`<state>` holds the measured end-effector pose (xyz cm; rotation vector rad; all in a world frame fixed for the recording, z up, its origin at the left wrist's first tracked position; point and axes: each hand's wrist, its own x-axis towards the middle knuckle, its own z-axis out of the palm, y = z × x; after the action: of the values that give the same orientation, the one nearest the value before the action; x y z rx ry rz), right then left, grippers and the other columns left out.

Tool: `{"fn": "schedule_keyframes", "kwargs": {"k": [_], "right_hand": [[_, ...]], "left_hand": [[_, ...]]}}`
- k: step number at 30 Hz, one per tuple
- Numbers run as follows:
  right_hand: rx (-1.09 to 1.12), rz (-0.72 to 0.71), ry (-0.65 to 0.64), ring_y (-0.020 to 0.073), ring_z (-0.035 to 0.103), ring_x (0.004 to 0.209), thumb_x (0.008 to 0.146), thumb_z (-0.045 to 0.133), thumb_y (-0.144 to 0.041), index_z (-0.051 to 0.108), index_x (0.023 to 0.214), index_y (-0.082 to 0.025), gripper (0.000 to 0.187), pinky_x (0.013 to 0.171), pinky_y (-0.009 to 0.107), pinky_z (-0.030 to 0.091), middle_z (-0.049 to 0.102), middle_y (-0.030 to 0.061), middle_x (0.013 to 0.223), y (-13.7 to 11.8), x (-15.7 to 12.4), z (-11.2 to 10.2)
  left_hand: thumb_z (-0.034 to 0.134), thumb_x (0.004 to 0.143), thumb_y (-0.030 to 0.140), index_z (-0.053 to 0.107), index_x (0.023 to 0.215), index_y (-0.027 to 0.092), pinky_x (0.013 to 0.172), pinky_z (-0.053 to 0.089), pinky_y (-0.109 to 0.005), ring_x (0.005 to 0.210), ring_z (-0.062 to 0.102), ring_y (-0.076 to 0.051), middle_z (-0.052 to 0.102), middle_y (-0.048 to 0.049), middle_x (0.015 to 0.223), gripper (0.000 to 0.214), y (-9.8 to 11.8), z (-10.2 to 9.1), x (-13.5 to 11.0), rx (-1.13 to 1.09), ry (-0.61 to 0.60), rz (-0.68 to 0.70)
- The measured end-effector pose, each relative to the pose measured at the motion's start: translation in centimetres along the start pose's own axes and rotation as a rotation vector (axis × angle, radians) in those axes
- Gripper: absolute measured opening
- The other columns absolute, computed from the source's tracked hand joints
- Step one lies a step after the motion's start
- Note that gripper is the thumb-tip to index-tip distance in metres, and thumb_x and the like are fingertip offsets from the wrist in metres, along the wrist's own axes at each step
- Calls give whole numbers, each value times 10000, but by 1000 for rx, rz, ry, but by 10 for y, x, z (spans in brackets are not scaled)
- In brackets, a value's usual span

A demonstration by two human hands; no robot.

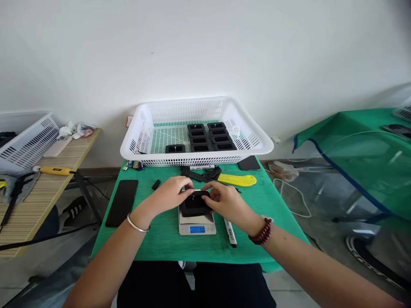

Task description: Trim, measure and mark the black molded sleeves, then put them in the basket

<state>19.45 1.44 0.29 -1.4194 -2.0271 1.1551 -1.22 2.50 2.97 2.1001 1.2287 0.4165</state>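
In the head view, a black rectangular piece with a raised rim and a sunken middle (195, 211) is over the small digital scale (184, 222). The scale's lit blue display appears to read 0.0. My left hand (171, 192) pinches the piece's upper left edge between thumb and fingers. At the upper right edge, my right hand (227, 201) grips it the same way, fingers curled. Whether the piece rests on the scale's plate or hovers just above it, I cannot tell. A white marker (230, 233) lies right of the scale, partly under my right hand.
Behind my hands stands a white plastic basket (128, 147) with several similar black pieces (201, 140). A yellow-handled tool (239, 179), a black phone (122, 203) and a small black block (156, 185) lie on the green cloth (160, 248). A wooden-topped table (41, 201) stands left.
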Motion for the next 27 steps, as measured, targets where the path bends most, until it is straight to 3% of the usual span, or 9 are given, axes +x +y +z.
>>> {"fn": "schedule_keyframes", "kwargs": {"k": [4,7,12,15,19,27], "right_hand": [[-191,-45,66,159,570,560,850,555,-441,592,1019,-224,278,499,268,381,586,-19,605,11,1,-4],[-256,-77,246,144,524,512,887,495,-492,579,1122,-189,392,488,259,339,550,-28,568,18,7,-12],[-99,-131,566,124,467,471,938,390,-508,644,903,-172,423,484,259,323,503,-17,522,33,30,-16],[-78,-164,630,124,468,477,938,386,-514,667,833,-174,453,491,263,336,538,2,546,45,40,-13],[-76,-161,581,118,436,451,923,418,-525,685,783,-178,460,474,260,323,501,-11,495,57,41,-14],[-30,-124,560,110,411,446,905,460,-513,682,752,-173,434,474,256,323,496,-15,489,60,39,-18]], "left_hand": [[481,908,375,622,892,205,668,449,-304,800,598,-186,657,-45,908,221,-10,2,9,-37,35,-23],[409,941,408,609,868,199,615,421,-272,712,582,-159,638,-31,825,299,-24,5,14,-125,203,-56],[430,938,388,602,803,180,515,315,-253,502,434,-115,494,21,576,301,-57,15,16,-118,570,-136],[441,936,381,602,777,176,508,296,-255,501,422,-112,501,14,584,305,-67,19,16,-97,666,-150],[438,941,364,611,782,178,506,294,-263,496,419,-114,502,11,589,300,-64,20,14,-91,648,-94],[305,978,348,635,854,183,657,416,-315,664,542,-167,559,-29,664,389,-56,28,10,-137,466,208]]}}
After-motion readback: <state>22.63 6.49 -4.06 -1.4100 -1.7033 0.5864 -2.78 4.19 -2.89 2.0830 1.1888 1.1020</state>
